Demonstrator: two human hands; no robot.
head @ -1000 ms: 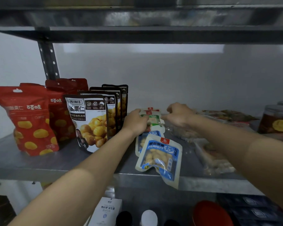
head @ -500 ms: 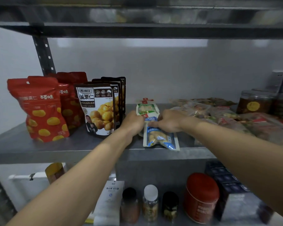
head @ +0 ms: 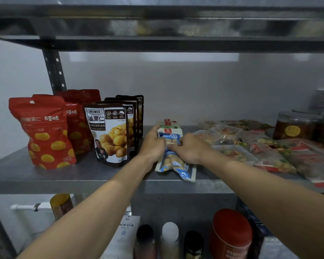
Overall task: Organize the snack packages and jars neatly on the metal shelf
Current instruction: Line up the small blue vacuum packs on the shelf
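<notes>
Both my left hand [head: 152,144] and right hand [head: 190,149] now grasp the blue peanut packets [head: 178,165], drawn mostly back from overhanging the near edge of the metal shelf [head: 64,176] and lined up right of the black chestnut bags [head: 110,135], so this pile looks nearly tidy; the far-right jar [head: 295,126] holds something dark brown.

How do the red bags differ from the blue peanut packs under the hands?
The red bags stand upright; the blue peanut packs lie flat. The red bags are larger than the packs. The red bags stand untouched; left hand and right hand hold the blue peanut packs. Both share the metal shelf.
</notes>
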